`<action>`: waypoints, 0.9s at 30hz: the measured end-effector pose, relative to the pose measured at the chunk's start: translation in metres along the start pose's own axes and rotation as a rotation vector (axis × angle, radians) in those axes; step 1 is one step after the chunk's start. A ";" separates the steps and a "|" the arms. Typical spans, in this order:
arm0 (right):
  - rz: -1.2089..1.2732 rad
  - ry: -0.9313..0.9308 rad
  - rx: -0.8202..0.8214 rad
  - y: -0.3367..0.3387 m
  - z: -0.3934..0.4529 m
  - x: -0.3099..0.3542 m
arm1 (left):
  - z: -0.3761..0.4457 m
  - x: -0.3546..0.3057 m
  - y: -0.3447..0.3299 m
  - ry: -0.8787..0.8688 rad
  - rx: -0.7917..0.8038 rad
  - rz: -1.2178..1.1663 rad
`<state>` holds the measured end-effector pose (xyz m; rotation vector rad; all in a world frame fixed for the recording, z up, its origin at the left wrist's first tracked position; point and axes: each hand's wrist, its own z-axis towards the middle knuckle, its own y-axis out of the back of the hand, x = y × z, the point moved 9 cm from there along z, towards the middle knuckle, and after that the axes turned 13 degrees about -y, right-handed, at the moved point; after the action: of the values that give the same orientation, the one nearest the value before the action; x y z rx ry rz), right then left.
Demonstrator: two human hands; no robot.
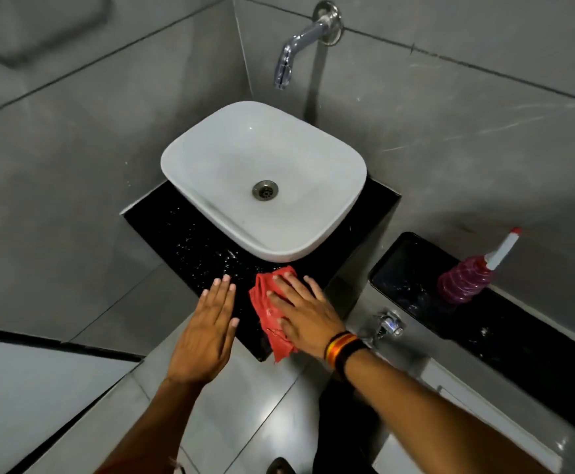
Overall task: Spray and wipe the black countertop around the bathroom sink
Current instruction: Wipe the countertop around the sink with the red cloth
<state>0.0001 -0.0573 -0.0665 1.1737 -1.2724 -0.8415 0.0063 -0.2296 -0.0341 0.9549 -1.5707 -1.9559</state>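
Pressed flat with fingers spread, the right hand (301,311) pins the red cloth (269,313) to the front strip of the black countertop (190,241), whose droplet-speckled stretch (apparently unwiped) runs leftward past the sink (262,179), beyond the open, empty left hand (207,331) hovering beside it.

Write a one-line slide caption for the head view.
Right hand presses red cloth on wet black countertop before white sink.

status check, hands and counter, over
Right hand flat on red cloth, pressing it to black countertop at front edge. Left hand open, empty. Droplets remain left of sink. Nothing in the way.
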 end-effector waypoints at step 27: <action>0.314 -0.895 -0.350 -0.025 0.020 0.014 | 0.080 0.017 -0.057 -0.411 0.249 -0.131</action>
<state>-0.0135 -0.0800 -0.0888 0.2688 -1.8536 -1.3461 -0.0607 -0.1753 -0.0847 0.7981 -2.0647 -2.1861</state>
